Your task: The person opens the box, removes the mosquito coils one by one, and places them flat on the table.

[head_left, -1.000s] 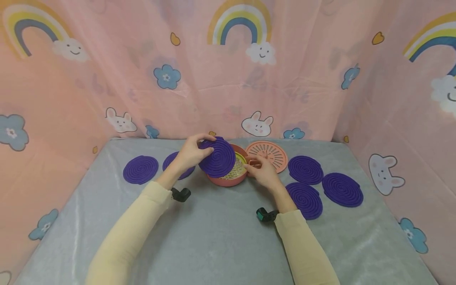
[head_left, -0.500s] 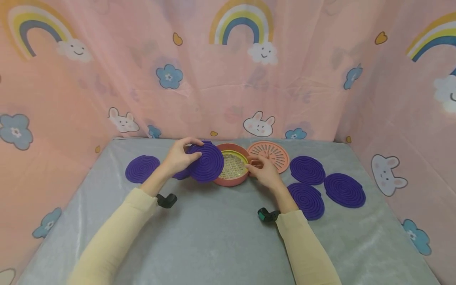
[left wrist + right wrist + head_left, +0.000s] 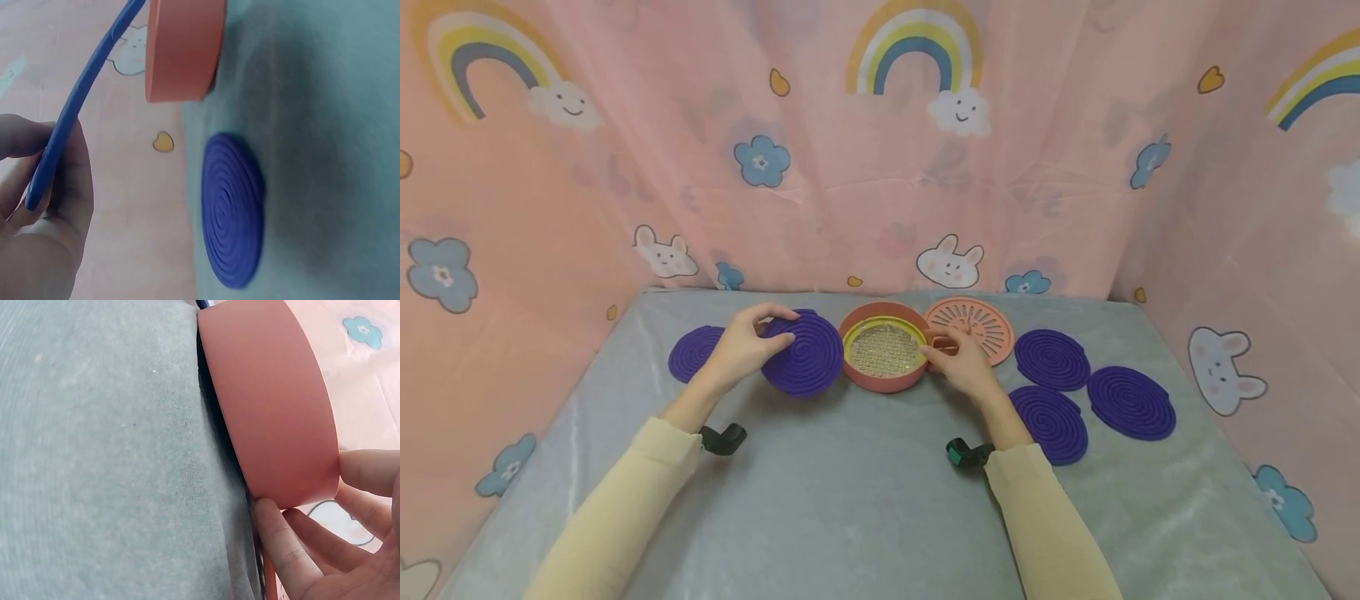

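My left hand [image 3: 745, 346] pinches a purple mosquito coil [image 3: 805, 354] by its left edge, thumb in front. The coil is raised and tilted, left of the round mosquito coil holder [image 3: 883, 383]. Inside this pink-orange holder show a yellow ring and a metallic-looking mesh. My right hand [image 3: 962, 367] grips the holder's right side; in the right wrist view, fingers [image 3: 281, 544] lie along its wall and lower edge, with another at the rim. The slotted lid [image 3: 981, 325] lies behind the right hand, partly covered. In the left wrist view, another coil [image 3: 231, 212] lies flat near the holder.
Three purple coils lie on the right, among them the back one [image 3: 1052, 360] and the outer one [image 3: 1131, 402]; the right forearm overlaps the third. One coil [image 3: 688, 354] lies far left, partly behind the left hand. A patterned pink curtain [image 3: 835, 200] surrounds the grey cloth-covered table [image 3: 850, 500].
My left hand has carried its coil left and slightly down, from over the holder to beside it, uncovering the mesh inside. The right hand has stayed at the holder's right side.
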A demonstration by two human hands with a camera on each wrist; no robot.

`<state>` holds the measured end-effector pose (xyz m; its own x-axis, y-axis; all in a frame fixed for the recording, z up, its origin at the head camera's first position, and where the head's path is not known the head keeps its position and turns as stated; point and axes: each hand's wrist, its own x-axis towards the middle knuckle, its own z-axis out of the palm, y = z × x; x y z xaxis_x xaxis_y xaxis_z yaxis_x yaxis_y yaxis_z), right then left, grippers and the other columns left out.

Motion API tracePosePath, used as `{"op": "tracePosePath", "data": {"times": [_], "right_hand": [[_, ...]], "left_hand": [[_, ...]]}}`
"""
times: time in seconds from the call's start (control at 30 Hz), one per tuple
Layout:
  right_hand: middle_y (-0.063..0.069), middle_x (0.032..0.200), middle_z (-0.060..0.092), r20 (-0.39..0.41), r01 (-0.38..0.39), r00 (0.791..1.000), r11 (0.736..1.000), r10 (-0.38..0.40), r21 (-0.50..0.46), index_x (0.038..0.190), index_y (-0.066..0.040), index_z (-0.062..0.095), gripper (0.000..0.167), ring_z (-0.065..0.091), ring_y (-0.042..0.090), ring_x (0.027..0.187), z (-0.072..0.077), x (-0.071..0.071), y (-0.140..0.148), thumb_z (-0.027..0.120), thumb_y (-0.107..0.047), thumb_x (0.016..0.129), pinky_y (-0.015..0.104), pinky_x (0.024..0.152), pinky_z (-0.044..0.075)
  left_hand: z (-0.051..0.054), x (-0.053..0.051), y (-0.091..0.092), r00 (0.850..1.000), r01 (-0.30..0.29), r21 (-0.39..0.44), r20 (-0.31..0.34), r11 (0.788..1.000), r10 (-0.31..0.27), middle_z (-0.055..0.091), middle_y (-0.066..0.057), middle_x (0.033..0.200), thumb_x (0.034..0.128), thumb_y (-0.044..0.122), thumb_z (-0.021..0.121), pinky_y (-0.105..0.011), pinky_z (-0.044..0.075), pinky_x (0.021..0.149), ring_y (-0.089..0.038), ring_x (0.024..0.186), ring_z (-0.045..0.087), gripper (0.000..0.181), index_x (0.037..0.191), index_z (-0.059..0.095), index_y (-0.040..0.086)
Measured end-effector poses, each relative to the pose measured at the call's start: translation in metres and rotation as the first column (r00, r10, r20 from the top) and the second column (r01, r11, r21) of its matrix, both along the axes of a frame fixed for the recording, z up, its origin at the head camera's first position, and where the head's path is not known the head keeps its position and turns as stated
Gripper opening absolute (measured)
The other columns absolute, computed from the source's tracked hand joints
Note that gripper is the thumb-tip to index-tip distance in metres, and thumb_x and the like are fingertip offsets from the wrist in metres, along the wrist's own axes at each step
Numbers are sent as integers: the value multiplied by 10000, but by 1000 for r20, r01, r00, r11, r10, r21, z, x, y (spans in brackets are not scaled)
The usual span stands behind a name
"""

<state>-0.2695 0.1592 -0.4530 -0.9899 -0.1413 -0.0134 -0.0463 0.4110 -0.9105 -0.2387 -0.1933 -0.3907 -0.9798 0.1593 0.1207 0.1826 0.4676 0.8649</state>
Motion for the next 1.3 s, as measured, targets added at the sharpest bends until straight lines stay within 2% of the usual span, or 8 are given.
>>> {"op": "tracePosePath", "data": {"times": [0.47, 0.6, 0.8, 0.93, 1.1, 1.3], "right_hand": [[227, 1348, 556, 13, 1, 1000, 1000, 0, -26, 1359, -54, 607, 408, 584, 372, 1219, 0, 0, -1, 690, -205, 989, 342, 864, 593], [220, 1344, 562, 13, 2, 1000, 1000, -2, -19, 1361, -62, 608, 404, 590, 364, 1211, -1, 0, -1, 687, -205, 991, 352, 868, 593], [210, 1348, 555, 19, 4, 1000, 1000, -4, -25, 1366, -72, 604, 400, 589, 356, 1215, -1, 0, -1, 682, -198, 994, 343, 866, 593], [211, 1352, 548, 23, 1, 1000, 1000, -1, -30, 1369, -69, 598, 402, 585, 358, 1222, 0, 0, -1, 679, -192, 996, 338, 867, 592], [208, 1355, 551, 20, 4, 1000, 1000, -4, -18, 1366, -73, 603, 400, 584, 356, 1228, 0, 0, -1, 681, -202, 995, 354, 878, 590], [209, 1357, 551, 17, 6, 1000, 1000, -6, 4, 1358, -75, 611, 397, 580, 358, 1231, 0, 0, -1, 680, -222, 997, 367, 886, 588]], "left_hand": [[-16, 26, -45, 993, -82, -61, 82, 995, 87, 501, -228, 1472, 949, 71, 686, -609, 258, 1177, -477, 1458, 306, 312, 1256, 653, 25], [-23, 33, -57, 989, -107, -50, 99, 993, 111, 506, -256, 1451, 940, 44, 687, -609, 247, 1180, -491, 1454, 300, 318, 1250, 646, -14], [-34, 42, -71, 979, -127, -59, 151, 990, 135, 417, -294, 1516, 946, 47, 678, -630, 237, 1172, -518, 1461, 253, 333, 1263, 624, -39], [-42, 46, -78, 974, -129, -67, 179, 989, 139, 416, -299, 1504, 945, 43, 673, -615, 302, 1149, -493, 1439, 318, 342, 1271, 618, -46], [-51, 47, -82, 972, -141, -92, 175, 986, 155, 461, -310, 1458, 937, 43, 676, -613, 323, 1126, -473, 1401, 370, 353, 1273, 614, -47], [-58, 49, -79, 983, -108, -207, 123, 972, 136, 523, -336, 1378, 935, 42, 669, -594, 432, 1043, -493, 1258, 521, 437, 1343, 542, -52]]}}
